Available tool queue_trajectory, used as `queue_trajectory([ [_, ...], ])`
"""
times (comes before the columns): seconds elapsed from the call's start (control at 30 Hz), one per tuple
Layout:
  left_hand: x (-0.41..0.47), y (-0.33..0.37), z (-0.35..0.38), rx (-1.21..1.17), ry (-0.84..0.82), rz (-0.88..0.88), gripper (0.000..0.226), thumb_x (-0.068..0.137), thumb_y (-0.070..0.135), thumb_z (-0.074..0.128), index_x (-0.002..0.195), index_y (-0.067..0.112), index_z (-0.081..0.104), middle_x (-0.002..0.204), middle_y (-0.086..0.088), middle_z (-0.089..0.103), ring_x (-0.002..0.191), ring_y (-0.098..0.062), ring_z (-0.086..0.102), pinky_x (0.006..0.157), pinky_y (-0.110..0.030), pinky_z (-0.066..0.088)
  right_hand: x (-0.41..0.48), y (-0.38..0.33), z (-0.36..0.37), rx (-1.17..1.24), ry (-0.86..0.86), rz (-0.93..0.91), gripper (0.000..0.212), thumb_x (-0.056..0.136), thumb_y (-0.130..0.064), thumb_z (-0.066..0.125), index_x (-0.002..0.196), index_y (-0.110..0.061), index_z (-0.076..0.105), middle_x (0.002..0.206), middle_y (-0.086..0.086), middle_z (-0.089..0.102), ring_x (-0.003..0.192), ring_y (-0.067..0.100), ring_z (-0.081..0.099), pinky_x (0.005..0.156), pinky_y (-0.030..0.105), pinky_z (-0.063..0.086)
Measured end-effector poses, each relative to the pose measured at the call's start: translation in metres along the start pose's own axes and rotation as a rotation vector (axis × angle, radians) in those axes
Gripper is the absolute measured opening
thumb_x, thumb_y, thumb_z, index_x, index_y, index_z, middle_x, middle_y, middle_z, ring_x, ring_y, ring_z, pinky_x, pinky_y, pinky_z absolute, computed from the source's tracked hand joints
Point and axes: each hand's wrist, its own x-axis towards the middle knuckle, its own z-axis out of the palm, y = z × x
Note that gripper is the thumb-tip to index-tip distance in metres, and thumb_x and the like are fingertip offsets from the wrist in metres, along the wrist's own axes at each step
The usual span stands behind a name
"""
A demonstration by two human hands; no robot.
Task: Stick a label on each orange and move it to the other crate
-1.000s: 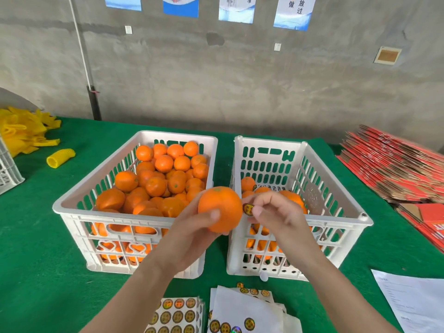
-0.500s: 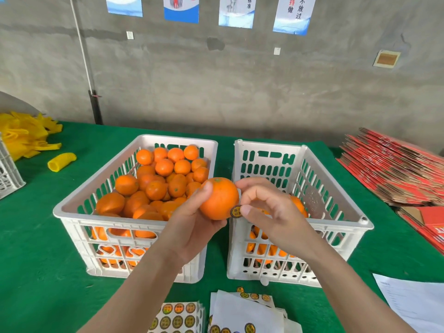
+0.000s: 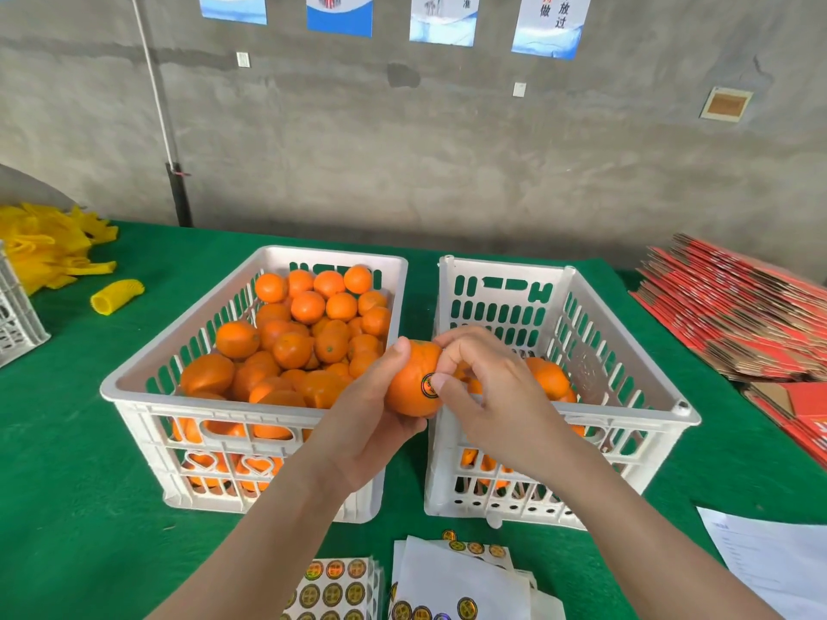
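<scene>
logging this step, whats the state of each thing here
held orange: gripped in left hand, label on it
right hand: thumb pressing the label
left crate: heaped with oranges
right crate: few oranges inside
sticker sheets: flat on table, partly used

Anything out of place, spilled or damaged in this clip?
Nothing serious. One yellow foam sleeve lies apart from the yellow pile, and a loose sticker sits on the green cloth beside the sticker sheets. No spilled or damaged fruit is visible.
</scene>
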Motion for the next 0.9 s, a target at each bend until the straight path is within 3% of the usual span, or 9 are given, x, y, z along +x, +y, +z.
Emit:
queue_trajectory([
  [0.17,0.002,-0.005,-0.007,0.062,0.030,0.013,0.065,0.068,0.051,0.071,0.126,0.023,0.058,0.119,-0.007,0.066,0.103,-0.019,0.067,0.078,-0.030,0.055,-0.006,0.000,0.012,-0.010,0.094,0.002,0.015,0.086,-0.022,0.064,0.086,-0.022,0.049,0.105,-0.005,0.056,0.097,0.011,0.054,0.077,0.034,0.049],
  [0.27,0.001,-0.008,-0.013,0.136,0.052,0.037,0.039,0.071,0.055,0.068,0.106,0.040,0.066,0.106,0.004,0.071,0.103,-0.017,0.067,0.087,-0.038,0.055,-0.008,0.002,0.016,0.187,0.075,0.153,0.048,0.079,-0.039,0.070,0.108,-0.049,0.033,0.111,-0.024,0.049,0.098,0.002,0.054,0.076,0.027,0.054],
  [0.33,0.000,-0.008,-0.018,0.254,0.070,0.070,0.023,0.080,0.057,0.060,0.100,0.047,0.068,0.107,0.006,0.071,0.104,-0.018,0.066,0.092,-0.043,0.053,-0.012,0.002,0.023,0.257,0.025,0.161,0.062,0.078,-0.044,0.068,0.119,-0.061,0.024,0.120,-0.030,0.043,0.109,0.001,0.051,0.084,0.028,0.054],
  [0.47,0.005,-0.005,-0.019,0.463,0.149,0.147,0.055,0.076,0.062,0.051,0.119,0.029,0.060,0.114,-0.005,0.065,0.108,-0.023,0.063,0.097,-0.048,0.050,-0.014,0.001,0.048,0.124,0.015,-0.034,0.069,0.081,-0.031,0.068,0.139,-0.029,0.030,0.137,-0.010,0.036,0.124,0.005,0.038,0.097,0.030,0.046],
  [0.57,0.016,0.009,-0.016,0.618,0.097,0.221,0.060,0.083,0.075,0.035,0.118,0.033,0.060,0.113,0.003,0.068,0.107,-0.011,0.064,0.089,-0.029,0.054,0.007,0.008,0.049,0.143,0.141,-0.020,0.067,0.073,-0.020,0.077,0.130,-0.022,0.041,0.127,-0.003,0.043,0.114,0.007,0.042,0.091,0.028,0.048],
  [0.63,0.032,0.020,-0.020,0.732,0.061,0.300,0.057,0.090,0.064,0.022,0.122,0.034,0.058,0.115,0.008,0.067,0.111,-0.005,0.061,0.090,-0.021,0.052,0.028,0.019,0.040,0.169,0.172,0.008,0.068,0.069,-0.019,0.078,0.127,-0.026,0.041,0.122,-0.007,0.043,0.108,0.003,0.042,0.085,0.019,0.046],
  [0.73,0.073,0.027,-0.042,1.103,0.249,0.345,0.038,0.103,0.029,0.033,0.133,0.012,0.050,0.128,-0.008,0.058,0.117,-0.020,0.054,0.096,-0.030,0.044,0.075,0.056,0.017,0.110,0.195,0.129,0.071,0.070,-0.021,0.079,0.126,-0.028,0.036,0.124,-0.007,0.035,0.100,0.000,0.035,0.075,0.006,0.036],
  [0.8,0.098,0.021,-0.064,1.384,0.336,0.191,0.032,0.099,0.009,0.043,0.128,0.002,0.051,0.126,-0.018,0.057,0.114,-0.031,0.054,0.093,-0.037,0.043,0.110,0.096,0.001,0.028,0.172,0.307,0.070,0.071,-0.018,0.078,0.127,-0.021,0.038,0.128,0.004,0.035,0.100,0.010,0.038,0.077,0.020,0.040],
  [0.9,0.109,0.003,-0.087,1.623,0.337,0.034,0.034,0.093,0.006,0.048,0.126,0.009,0.052,0.123,-0.011,0.060,0.101,-0.023,0.060,0.081,-0.030,0.048,0.135,0.168,-0.008,-0.124,-0.038,0.642,0.065,0.074,-0.013,0.072,0.130,-0.011,0.038,0.122,0.012,0.040,0.101,0.025,0.053,0.074,0.034,0.049],
])
